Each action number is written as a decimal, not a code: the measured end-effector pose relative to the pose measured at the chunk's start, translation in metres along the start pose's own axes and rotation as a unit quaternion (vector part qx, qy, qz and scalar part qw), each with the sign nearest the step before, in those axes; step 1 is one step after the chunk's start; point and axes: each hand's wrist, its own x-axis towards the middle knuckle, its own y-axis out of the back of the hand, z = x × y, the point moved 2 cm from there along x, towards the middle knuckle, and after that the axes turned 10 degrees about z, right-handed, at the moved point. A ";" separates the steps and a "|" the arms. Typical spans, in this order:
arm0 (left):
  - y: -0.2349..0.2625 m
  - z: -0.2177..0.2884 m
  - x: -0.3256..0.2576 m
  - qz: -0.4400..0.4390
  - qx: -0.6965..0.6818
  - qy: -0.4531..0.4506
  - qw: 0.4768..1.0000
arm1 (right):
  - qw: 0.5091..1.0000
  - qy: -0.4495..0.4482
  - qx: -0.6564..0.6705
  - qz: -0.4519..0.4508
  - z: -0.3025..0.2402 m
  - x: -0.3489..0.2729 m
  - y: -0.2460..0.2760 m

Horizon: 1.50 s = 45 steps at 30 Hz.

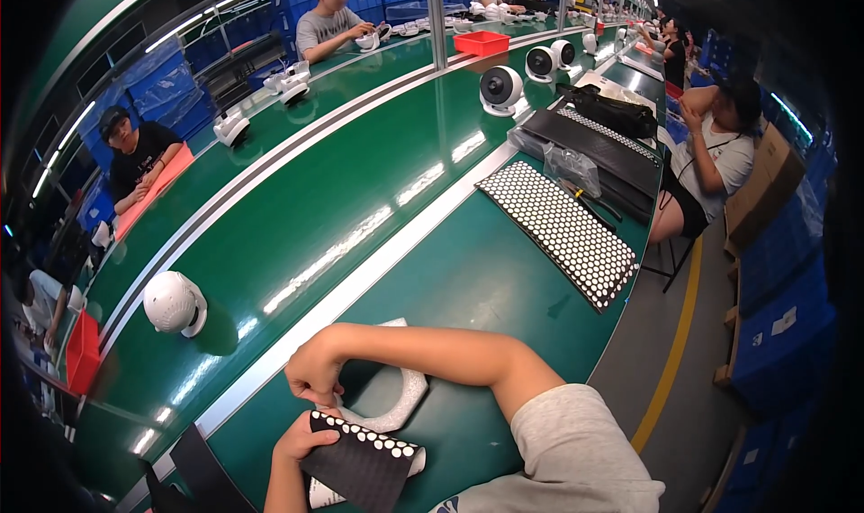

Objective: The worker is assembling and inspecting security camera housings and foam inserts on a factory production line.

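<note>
The green workbench (486, 297) fills the foreground before you, bordered on its far side by a pale rail, beyond which a white round-headed device (171, 303) stands alone on the near stretch of the green line surface. Toward the right of your bench lies a broad sheet of white dots (558, 229), its rows appearing nearly complete, so by this evidence ample stock remains unused. Beneath your right forearm (423, 351), and partly hidden by it, rests a white ring-shaped part (409, 403); no dot shows on its visible surface, so the work on this piece seems at an early stage, with any placing apparently left to do. The smaller black sheet (358, 472), curled and tilted just on your side of the ring, carries a row of white dots along its upper edge. Your left hand (299, 438) grips that sheet at its left corner, thumb pressed flat on the black face. Your right hand (315, 362) arches over from the right, elbow raised and wrist sharply bent, its fingers curled close together and pointing down at the same corner; whether they pinch a dot cannot be made out.
</note>
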 end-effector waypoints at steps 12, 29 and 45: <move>0.003 -0.006 0.002 0.001 0.004 0.010 1.000 | 1.000 -0.003 -0.003 -0.001 -0.001 -0.003 0.001; 0.000 -0.003 0.001 0.003 0.000 0.012 1.000 | 1.000 -0.002 0.008 0.002 0.002 -0.001 0.000; 0.003 -0.005 -0.001 0.009 -0.019 0.020 1.000 | 1.000 -0.005 0.025 0.003 0.000 0.000 0.000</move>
